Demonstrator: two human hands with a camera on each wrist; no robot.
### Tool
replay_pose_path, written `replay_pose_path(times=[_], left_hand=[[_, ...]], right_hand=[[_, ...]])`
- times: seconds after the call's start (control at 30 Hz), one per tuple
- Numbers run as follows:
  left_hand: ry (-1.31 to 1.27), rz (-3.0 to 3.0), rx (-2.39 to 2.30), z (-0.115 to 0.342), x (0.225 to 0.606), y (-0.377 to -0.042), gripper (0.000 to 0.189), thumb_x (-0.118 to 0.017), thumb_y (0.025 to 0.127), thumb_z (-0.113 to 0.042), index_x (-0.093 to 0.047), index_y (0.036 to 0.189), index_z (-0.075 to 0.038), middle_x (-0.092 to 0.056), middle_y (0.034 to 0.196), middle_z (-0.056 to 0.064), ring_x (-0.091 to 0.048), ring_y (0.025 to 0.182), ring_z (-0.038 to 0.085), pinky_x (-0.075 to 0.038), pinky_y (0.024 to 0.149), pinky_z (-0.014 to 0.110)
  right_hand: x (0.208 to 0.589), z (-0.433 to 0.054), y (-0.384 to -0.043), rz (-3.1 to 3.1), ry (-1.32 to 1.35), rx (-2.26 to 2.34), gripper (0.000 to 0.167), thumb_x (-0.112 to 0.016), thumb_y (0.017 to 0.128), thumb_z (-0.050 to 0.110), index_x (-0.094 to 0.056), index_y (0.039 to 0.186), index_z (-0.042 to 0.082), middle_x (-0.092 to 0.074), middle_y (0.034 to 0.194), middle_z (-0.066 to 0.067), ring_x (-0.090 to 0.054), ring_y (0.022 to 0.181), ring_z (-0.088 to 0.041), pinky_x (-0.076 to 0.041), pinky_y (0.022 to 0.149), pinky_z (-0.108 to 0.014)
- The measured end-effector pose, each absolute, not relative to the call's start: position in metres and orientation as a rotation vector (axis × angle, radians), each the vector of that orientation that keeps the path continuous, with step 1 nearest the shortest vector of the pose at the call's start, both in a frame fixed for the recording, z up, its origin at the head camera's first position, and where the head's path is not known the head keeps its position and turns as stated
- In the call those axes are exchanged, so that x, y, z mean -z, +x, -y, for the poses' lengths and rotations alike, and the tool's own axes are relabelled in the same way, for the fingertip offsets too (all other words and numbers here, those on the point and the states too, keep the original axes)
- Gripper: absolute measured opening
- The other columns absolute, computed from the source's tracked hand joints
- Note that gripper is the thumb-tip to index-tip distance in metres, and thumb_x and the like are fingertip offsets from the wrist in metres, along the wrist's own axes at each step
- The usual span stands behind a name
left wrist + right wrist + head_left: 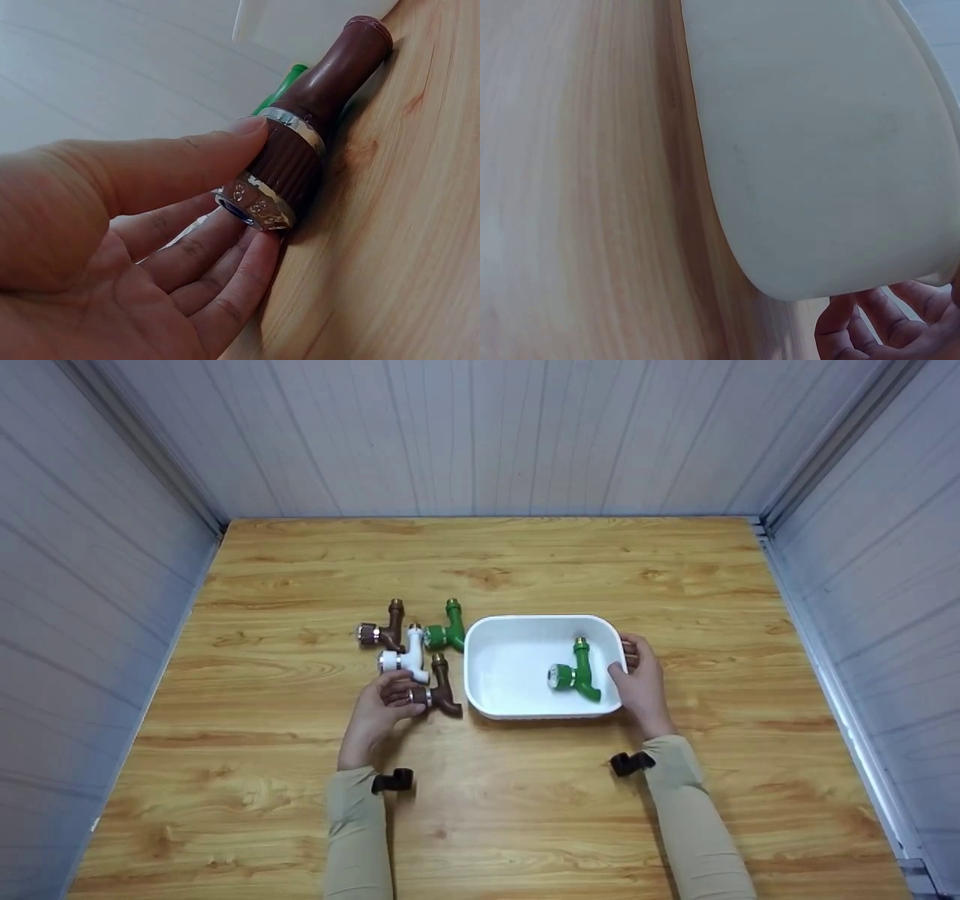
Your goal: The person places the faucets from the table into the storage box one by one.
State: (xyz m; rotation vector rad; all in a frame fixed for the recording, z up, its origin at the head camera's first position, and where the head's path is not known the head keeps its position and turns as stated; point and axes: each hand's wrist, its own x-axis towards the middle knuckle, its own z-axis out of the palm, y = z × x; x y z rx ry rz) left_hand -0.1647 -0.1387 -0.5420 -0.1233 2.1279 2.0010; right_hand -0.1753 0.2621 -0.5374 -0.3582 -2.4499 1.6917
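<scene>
Wood-grained tabletop [510, 825] spreads out from the person's two sleeved forearms, each with a black wrist mount. Nearest on the left, the left hand [382, 709] has its thumb on the ribbed knob of the nearer brown tap [444, 694] and its fingers round the cap end, a light pinch. That tap lies on the tabletop, knob toward the left hand, threaded end pointing away from the person, spout aimed right and a little nearer. Its knob-to-spout line thus runs roughly sideways, and the white tub [504, 667] sits just beyond the spout, on the side opposite the left hand; this, I judge, is the relation that counts. Well apart, at the tub's right end, the right hand [641, 686] holds the wall, thumb over the rim, so the left is much the nearer to the tap. Inside the tub, toward its right, lies a green tap [583, 675]. Farther off are a white tap [412, 656], another green tap [455, 634] and the farther brown tap [394, 626], then panelled walls [480, 442].
</scene>
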Motion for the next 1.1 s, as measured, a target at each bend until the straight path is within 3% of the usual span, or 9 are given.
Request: replay_pose_path(times=[0.33,0.73,1.1], left_hand=[[-0.096,-2.193,-1.961,0.1391,0.5404,-0.1634,0.057,-0.07,0.074,0.017,-0.051,0.127,0.008,-0.06,0.116,0.026,-0.058,0.107,0.036,-0.047,0.097,0.04],[-0.147,-2.149,-1.977,0.1379,0.539,-0.1617,0.052,-0.07,0.077,0.015,-0.053,0.125,0.007,-0.06,0.116,0.025,-0.059,0.107,0.035,-0.052,0.089,0.03],[-0.272,-2.064,-1.98,0.1359,0.5357,-0.1605,0.044,-0.071,0.074,0.015,-0.059,0.116,0.007,-0.062,0.108,0.022,-0.061,0.096,0.027,-0.055,0.08,0.028]], right_hand=[[0.5378,-0.2621,-0.1758,2.445,-0.347,-1.694,0.045,-0.053,0.085,-0.009,-0.048,0.13,-0.002,-0.055,0.117,-0.018,-0.052,0.104,-0.029,-0.045,0.091,-0.037],[0.5373,-0.2625,-0.1755,2.436,-0.349,-1.703,0.046,-0.053,0.085,-0.01,-0.048,0.129,-0.002,-0.054,0.117,-0.018,-0.052,0.103,-0.029,-0.045,0.091,-0.036],[0.5372,-0.2625,-0.1753,2.454,-0.371,-1.701,0.045,-0.053,0.087,-0.008,-0.047,0.131,-0.001,-0.054,0.118,-0.019,-0.051,0.105,-0.03,-0.045,0.092,-0.037]])
